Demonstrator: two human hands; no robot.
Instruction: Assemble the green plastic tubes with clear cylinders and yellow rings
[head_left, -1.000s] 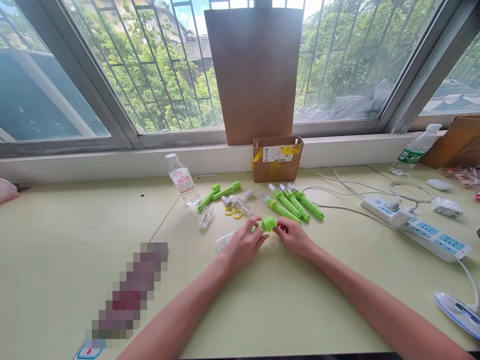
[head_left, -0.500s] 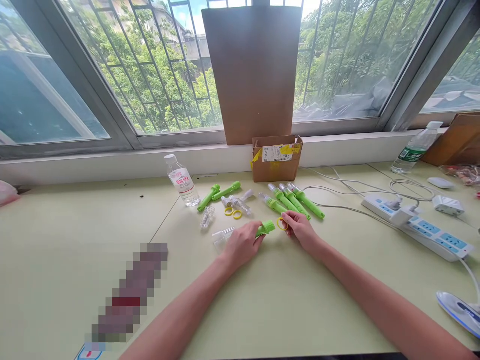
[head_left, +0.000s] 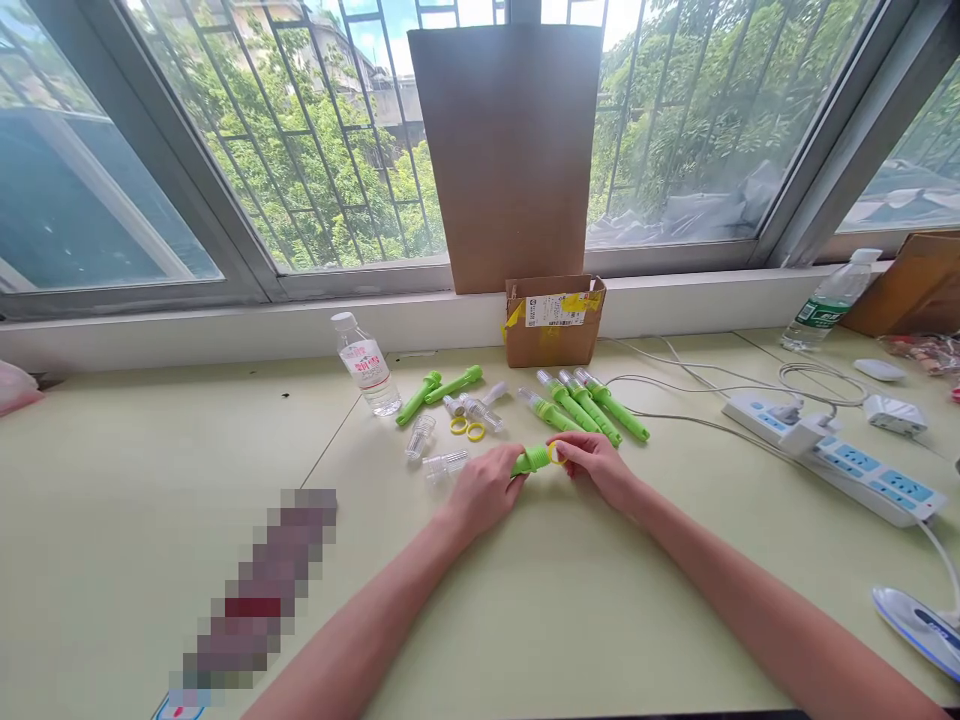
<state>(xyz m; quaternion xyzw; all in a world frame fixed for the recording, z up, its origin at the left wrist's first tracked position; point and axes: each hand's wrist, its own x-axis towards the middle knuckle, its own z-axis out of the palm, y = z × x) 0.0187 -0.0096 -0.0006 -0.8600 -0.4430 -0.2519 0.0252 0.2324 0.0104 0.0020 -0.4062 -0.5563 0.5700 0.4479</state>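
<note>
My left hand (head_left: 486, 490) is wrapped round a green tube (head_left: 532, 460), its threaded end pointing right. Between the fingertips of my right hand (head_left: 596, 462) is a yellow ring (head_left: 556, 453), right at the threaded end; whether it has slipped over the thread I cannot tell. Beyond my hands lie two yellow rings (head_left: 475, 431), several clear plastic pieces (head_left: 481, 411) and two loose green tubes (head_left: 418, 398). Past my right hand, several green tubes with clear tops (head_left: 600, 404) lie side by side. One clear piece (head_left: 444, 465) rests beside my left hand.
A water bottle (head_left: 367, 366) stands at the back left, and a small cardboard box (head_left: 553, 335) by the wall. On the right are a power strip (head_left: 847, 458), cables, a second bottle (head_left: 829, 302) and a white device (head_left: 916, 632). A blurred-out patch covers something at left.
My right hand has moved slightly left, bringing the yellow ring from a small gap away up to the green tube's threaded end. My left hand still holds the tube.
</note>
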